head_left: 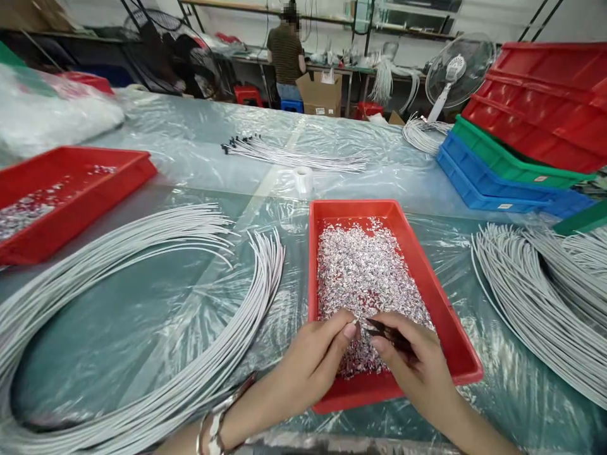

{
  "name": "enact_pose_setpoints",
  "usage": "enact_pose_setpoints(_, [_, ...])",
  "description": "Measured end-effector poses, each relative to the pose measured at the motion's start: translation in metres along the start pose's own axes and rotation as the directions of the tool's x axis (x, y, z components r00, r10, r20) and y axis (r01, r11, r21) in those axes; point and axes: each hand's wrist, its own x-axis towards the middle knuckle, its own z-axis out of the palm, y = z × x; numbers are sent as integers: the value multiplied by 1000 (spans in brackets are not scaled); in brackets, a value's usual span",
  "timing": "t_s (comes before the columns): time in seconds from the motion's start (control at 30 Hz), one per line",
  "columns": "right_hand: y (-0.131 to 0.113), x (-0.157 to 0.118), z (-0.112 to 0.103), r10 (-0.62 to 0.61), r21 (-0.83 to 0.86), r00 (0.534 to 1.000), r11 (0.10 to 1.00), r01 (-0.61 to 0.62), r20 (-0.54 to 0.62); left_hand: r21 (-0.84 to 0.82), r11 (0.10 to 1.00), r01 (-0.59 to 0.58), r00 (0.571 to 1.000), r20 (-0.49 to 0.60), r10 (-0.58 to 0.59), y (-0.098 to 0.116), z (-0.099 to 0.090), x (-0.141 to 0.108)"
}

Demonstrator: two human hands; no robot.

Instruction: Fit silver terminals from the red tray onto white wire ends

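Note:
My left hand (320, 357) is closed, thumb and forefinger pinching a small white piece (356, 321) that barely shows at the fingertips. Facing it, my right hand (420, 360) is wrapped round a dark, narrow-tipped pliers-like tool (396, 336). Its tips point at the white piece, with a slight gap between them. Both hands are over the near part of a red tray (443, 303), which holds a layer of tiny shiny silver bits (365, 265). Whatever part of the white piece lies behind my left fingers is hidden.
Looped white cables (118, 234) lie on the left, more white cables (535, 303) on the right. Another red tray (95, 193) stands far left. Beyond are a white roll (303, 181), black-tipped cables (294, 155), stacked crates (535, 107), a fan (455, 69) and a person (286, 57).

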Motion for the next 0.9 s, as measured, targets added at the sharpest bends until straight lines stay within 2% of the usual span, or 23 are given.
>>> enact_pose_setpoints(0.17, [1, -2, 0, -19, -13, 1000, 1000, 19, 3, 4, 1000, -30, 999, 27, 30, 0, -1, 0])
enact_pose_setpoints(0.33, [-3, 2, -1, -75, -9, 993, 997, 76, 90, 36, 998, -59, 996, 62, 57, 2, -3, -2])
enact_pose_setpoints(0.57, [-4, 5, 0, -92, -27, 990, 995, 95, 103, 76, 991, -112, 989, 105, 104, -1, -3, -3])
enact_pose_setpoints(0.73, [-7, 5, 1, -117, -29, 987, 992, 121, 109, 151, 970, -188, 981, 80, 178, -1, -5, -3])
enact_pose_setpoints(0.9, [-7, 5, 1, -113, -45, 986, 992, 119, 119, 178, 965, -190, 981, 75, 180, 2, -4, -4])
